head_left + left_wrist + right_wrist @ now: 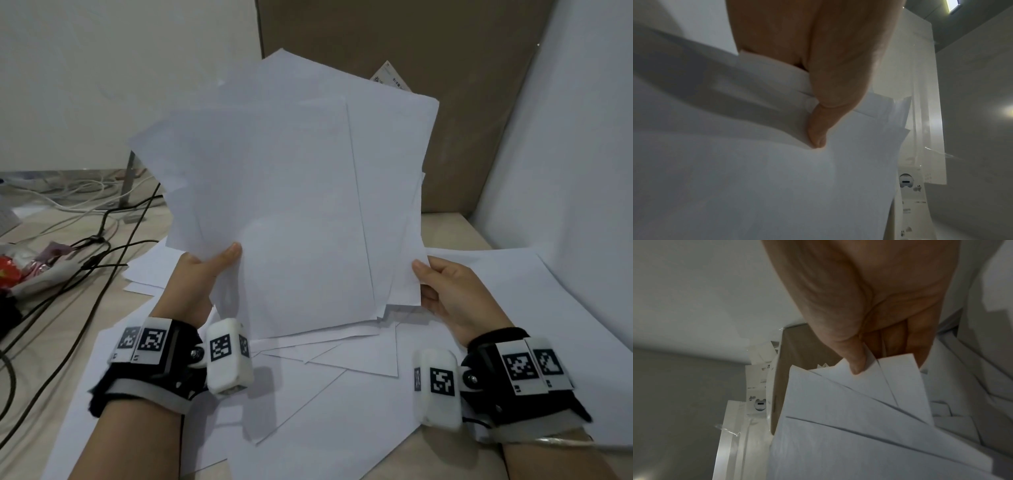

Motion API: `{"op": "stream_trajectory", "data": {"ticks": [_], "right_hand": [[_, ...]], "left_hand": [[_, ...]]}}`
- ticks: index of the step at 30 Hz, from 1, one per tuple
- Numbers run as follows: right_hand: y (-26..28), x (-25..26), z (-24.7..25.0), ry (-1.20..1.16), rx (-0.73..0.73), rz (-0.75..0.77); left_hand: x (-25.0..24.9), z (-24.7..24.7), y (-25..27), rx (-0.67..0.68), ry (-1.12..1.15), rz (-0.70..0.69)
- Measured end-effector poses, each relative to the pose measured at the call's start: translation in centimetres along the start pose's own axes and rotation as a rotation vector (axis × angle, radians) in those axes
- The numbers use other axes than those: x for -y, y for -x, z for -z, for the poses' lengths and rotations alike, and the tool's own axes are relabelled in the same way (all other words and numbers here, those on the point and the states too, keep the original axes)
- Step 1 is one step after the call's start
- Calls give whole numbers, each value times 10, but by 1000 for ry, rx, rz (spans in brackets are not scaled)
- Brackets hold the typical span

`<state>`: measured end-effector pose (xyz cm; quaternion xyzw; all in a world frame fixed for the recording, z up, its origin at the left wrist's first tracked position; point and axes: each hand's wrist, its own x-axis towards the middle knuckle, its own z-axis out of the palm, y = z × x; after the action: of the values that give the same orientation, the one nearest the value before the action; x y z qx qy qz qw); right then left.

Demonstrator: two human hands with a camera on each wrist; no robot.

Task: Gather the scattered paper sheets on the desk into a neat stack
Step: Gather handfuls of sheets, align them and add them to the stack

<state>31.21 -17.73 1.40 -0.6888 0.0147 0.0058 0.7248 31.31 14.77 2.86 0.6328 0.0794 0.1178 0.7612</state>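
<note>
A loose, fanned bundle of white paper sheets (294,192) is held upright above the desk, its edges uneven. My left hand (202,274) pinches the bundle's lower left edge, thumb on the front; the left wrist view shows the thumb (818,129) pressed on the paper sheets (756,178). My right hand (442,291) pinches the lower right edge, and the right wrist view shows its thumb (855,363) on the fanned sheets (859,418) with the fingers behind. More white sheets (308,394) lie scattered and overlapping on the desk under the hands.
Black and white cables (85,240) run over the left of the wooden desk (41,359), beside a red and white packet (20,270). A brown cardboard panel (462,102) stands at the back, with white walls left and right. A printed label (390,77) peeks above the bundle.
</note>
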Motion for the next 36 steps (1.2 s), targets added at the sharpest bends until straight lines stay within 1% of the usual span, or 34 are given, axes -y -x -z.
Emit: {"op": "stream_trajectory", "data": {"ticks": [6,12,14,16,19,22,24,29,33,36], "right_hand": [[0,-1,-1,-33,-62,41],[-1,-2,-3,-99,-36,59],[-2,-2,-4,-108,-38,70],[-2,-3,-5,-134,-41,80],[0,-1,-7,-198,12,78],[2,2,-6,-220,97,57],[2,3,-5,-210,120,46],[1,-4,-9,-151,122,20],[4,-1,-13,-210,81,100],[4,0,-11,-268,81,107]], "left_hand": [[3,-1,-1,42,32,39],[7,5,-5,120,83,107],[9,5,-5,124,83,117],[10,5,-5,93,72,89],[9,3,-5,45,46,24],[6,1,-2,48,16,-37],[4,2,0,54,16,-56],[-1,6,3,180,9,-96],[-3,6,5,235,56,-123],[-6,4,6,270,88,-130]]}}
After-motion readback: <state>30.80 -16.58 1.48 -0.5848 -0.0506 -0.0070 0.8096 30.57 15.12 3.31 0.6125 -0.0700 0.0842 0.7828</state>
